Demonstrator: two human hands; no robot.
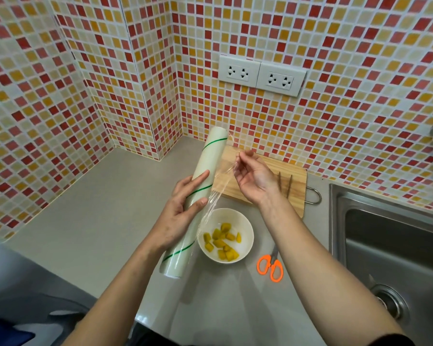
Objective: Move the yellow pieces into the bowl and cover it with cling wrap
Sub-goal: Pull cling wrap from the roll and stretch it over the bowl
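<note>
A white bowl [245,228] on the grey counter holds several yellow pieces [222,242]. Above and left of it my left hand [183,208] grips a long roll of cling wrap [210,156] with green stripes, tilted so that its far end points at the wall corner. My right hand [253,176] hovers over the wooden cutting board [293,176] and pinches the loose edge of the clear film [223,178], which stretches from the roll to my fingers. The film hangs above the bowl's far rim.
Orange-handled scissors [270,267] lie right of the bowl. Two thin brown sticks [285,183] rest on the board. A steel sink [395,245] fills the right side. Wall sockets [260,74] sit on the tiled wall.
</note>
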